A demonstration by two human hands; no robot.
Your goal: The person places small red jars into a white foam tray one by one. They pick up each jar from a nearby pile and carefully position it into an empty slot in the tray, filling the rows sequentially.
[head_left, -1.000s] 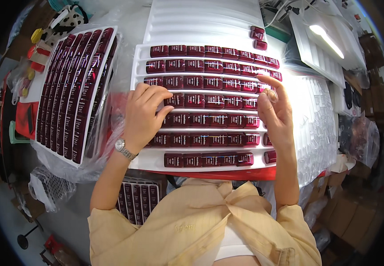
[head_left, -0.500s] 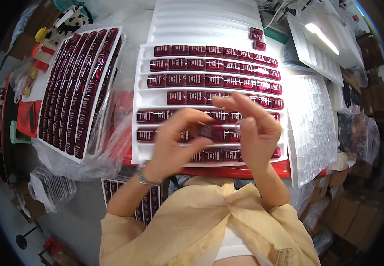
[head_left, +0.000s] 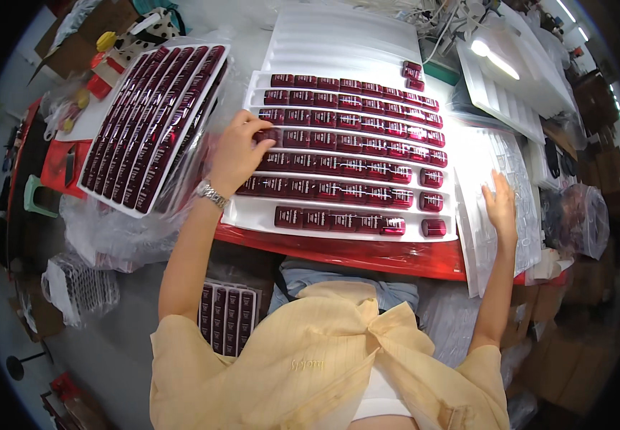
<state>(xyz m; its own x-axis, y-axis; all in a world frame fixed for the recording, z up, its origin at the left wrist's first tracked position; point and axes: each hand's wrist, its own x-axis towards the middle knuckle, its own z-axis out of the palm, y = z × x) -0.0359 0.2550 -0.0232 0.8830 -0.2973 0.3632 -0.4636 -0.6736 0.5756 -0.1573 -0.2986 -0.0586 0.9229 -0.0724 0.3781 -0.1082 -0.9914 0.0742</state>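
While the left hand (head_left: 247,140) bends in at the left edge of the white tray (head_left: 249,216), its thumb and fingertips are closed about the end piece (head_left: 270,135), a dark red one; this piece lies at the left end of the fourth row from the top, partly hidden by the fingers; the right hand (head_left: 500,203) is well apart from it, fingers loosely spread and grasping nothing, over the clear sheets (head_left: 496,154) just beside the tray's right edge; whether it touches them I cannot tell. The tray bears seven rows of dark red pieces; in the lower three a gap parts the last piece at the right, as with the bottom one (head_left: 434,228), from the others. Beyond the tray's far edge, near its right corner, two loose pieces (head_left: 412,70) lie together beside a second white tray (head_left: 342,44); at the left a tilted stack (head_left: 154,129) of filled trays stands with plastic wrap (head_left: 102,233) below it; a lit lamp (head_left: 497,61) shines at the upper right; a red cover (head_left: 396,261) shows along the near edge of the table; lower down, beside the yellow shirt (head_left: 310,351), sits another filled tray (head_left: 228,319); a metal watch (head_left: 212,193) circles the left wrist.
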